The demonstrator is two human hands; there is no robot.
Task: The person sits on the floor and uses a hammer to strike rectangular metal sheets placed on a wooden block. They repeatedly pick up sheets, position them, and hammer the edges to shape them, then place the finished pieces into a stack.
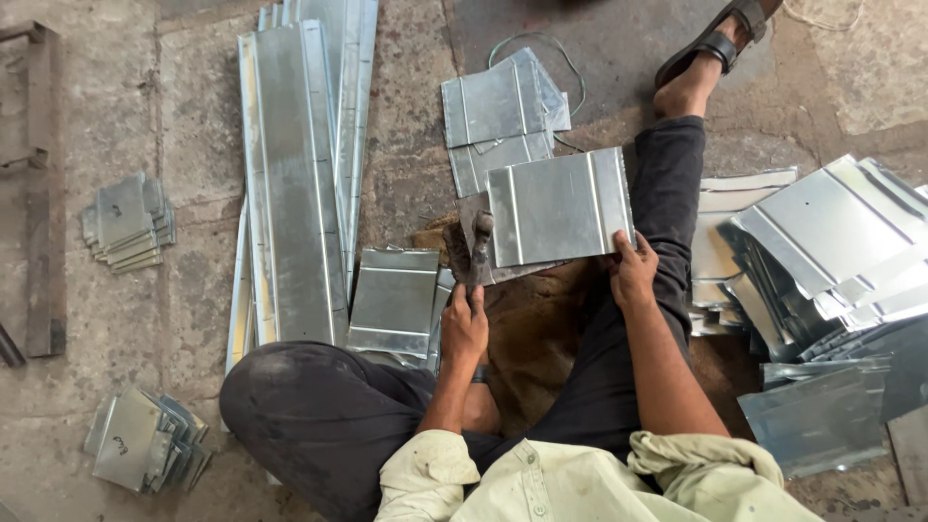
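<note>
Here, as I log it from the head camera: left hand [464, 324], fingers wrapped around the handle of a hammer [478, 253], whose head sits at the left edge of the held sheet. Right hand [633, 273], thumb on top, pinching the lower right corner of that galvanised sheet-metal panel [559, 206], a rectangular piece with raised ribs, lying flat over a rusty brown block [527, 329] between my legs.

Taken from the held panel outward:
- Just above it, a small stack of similar ribbed panels [498, 111] on the concrete floor [406, 145], with a loop of wire [541, 43] behind.
- Just to its lower left, one ribbed panel [393, 300] lying flat.
- Further left, long folded metal strips [290, 174] laid lengthwise.
- Far left, two small heaps of cut metal plates [128, 222] [145, 440], and a rusty steel bar [43, 193] at the frame edge.
- To its right, a large untidy pile of bent sheets [822, 251].
- Above right, my sandalled foot [710, 53].
</note>
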